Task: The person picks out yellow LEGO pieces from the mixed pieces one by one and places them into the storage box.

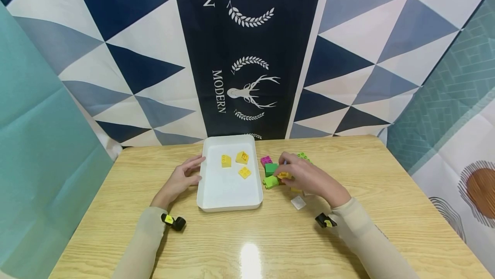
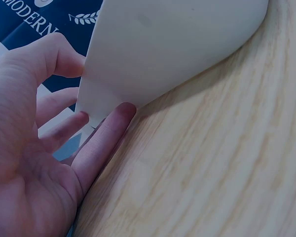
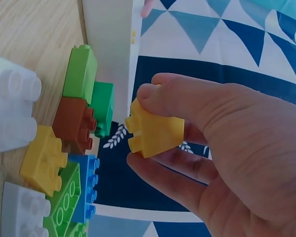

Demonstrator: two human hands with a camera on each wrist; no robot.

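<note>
My left hand (image 1: pixel 181 180) touches the outside of the left wall of a white tray (image 1: pixel 230 201); in the left wrist view its fingertips (image 2: pixel 126 111) rest against that wall. Inside the tray lie three yellow toy bricks, one sloped brick (image 1: pixel 226 161), another tipped sloped brick (image 1: pixel 242 157) and a square brick (image 1: pixel 245 172). My right hand (image 1: pixel 309 178) pinches a yellow sloped brick (image 3: pixel 158 131) between thumb and fingers, raised over a pile of loose bricks. In the right wrist view its studs point left, away from the palm.
The pile beside the tray has a magenta brick (image 1: pixel 266 161), green brick (image 1: pixel 270 169), lime brick (image 1: pixel 270 182), brown brick (image 3: pixel 71 123), blue brick (image 3: pixel 84 185) and yellow brick (image 3: pixel 42 160). A white brick (image 1: pixel 298 202) lies nearer me. Patterned cloth (image 1: pixel 247 55) hangs behind the wooden table (image 1: pixel 216 244).
</note>
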